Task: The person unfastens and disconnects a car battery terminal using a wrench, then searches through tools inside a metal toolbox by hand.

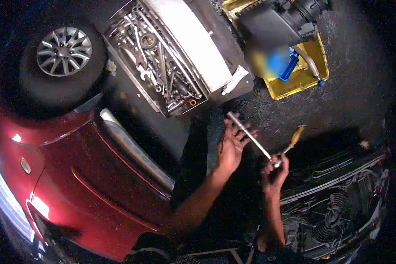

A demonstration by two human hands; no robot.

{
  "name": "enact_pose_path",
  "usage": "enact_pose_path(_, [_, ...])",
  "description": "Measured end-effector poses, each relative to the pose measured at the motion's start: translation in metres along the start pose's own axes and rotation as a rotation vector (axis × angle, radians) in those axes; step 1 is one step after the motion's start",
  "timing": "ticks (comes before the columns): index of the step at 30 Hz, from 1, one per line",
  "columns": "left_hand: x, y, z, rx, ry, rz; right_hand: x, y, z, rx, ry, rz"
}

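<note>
Chrome rod (251, 137) is up off the floor (352, 79), carried by the hands only. It sits between the toolbox (187, 39) corner nearest it and the fan unit (332, 211).

Right hand (275, 176): fingers clamped around the rod's lower end, at a bright metal piece, too blurred to say what. Left hand (230, 152): fingers spread apart, rod crossing right at them toward its upper end. Can't tell if they touch it; no closed grip there.

Handling, my read: the right hand carries most or all of the load at one end, so a long shaft like this could swing. Best to get the left fingers round the shaft near the far end, or at least under it, before any hard twist or pull. Keep both wrists in line with the shaft, no side load on the held end. If the pieces at the right hand are joined, check they're seated first; the joint is hidden in the grip.

Orientation: long axis is diagonal. Far end aims up-left, roughly at that same toolbox corner; held end is down-right, on the fan-unit side. Yellow handle (297, 135) leaves the right hand up-right, passing outside the yellow bin's (290, 89) near edge. Rod and handle make a V opening away from the person.
</note>
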State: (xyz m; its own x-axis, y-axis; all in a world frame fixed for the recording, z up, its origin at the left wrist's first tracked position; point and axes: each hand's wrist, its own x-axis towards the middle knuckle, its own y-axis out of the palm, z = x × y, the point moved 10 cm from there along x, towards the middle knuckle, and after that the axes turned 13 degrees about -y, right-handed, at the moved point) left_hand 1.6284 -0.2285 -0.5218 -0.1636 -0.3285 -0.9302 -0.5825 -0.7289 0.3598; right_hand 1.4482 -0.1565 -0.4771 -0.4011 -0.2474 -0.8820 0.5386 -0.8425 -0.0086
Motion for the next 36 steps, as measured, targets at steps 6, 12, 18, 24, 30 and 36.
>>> enact_pose_path(6, [-0.045, -0.096, -0.059, -0.063, 0.11, -0.195, -0.021, -0.026, -0.104, -0.772, 0.042, 0.288])
enact_pose_path(12, [-0.09, -0.173, -0.121, -0.132, 0.178, -0.43, -0.092, 0.073, -0.126, -1.531, -0.591, 0.587])
enact_pose_path(18, [-0.1, -0.224, -0.131, -0.095, 0.197, -0.518, -0.108, 0.113, -0.153, -2.042, -0.708, 0.834])
enact_pose_path(24, [-0.108, -0.23, -0.144, -0.084, 0.185, -0.489, -0.128, 0.123, -0.205, -1.602, -0.79, 1.108])
enact_pose_path(30, [-0.107, -0.223, -0.159, -0.008, 0.111, -0.466, -0.148, 0.114, -0.218, -1.572, -0.311, 0.958])
enact_pose_path(36, [-0.1, -0.236, -0.224, -0.117, 0.426, -0.616, -0.17, 0.11, -0.208, -1.427, -0.532, 0.926])
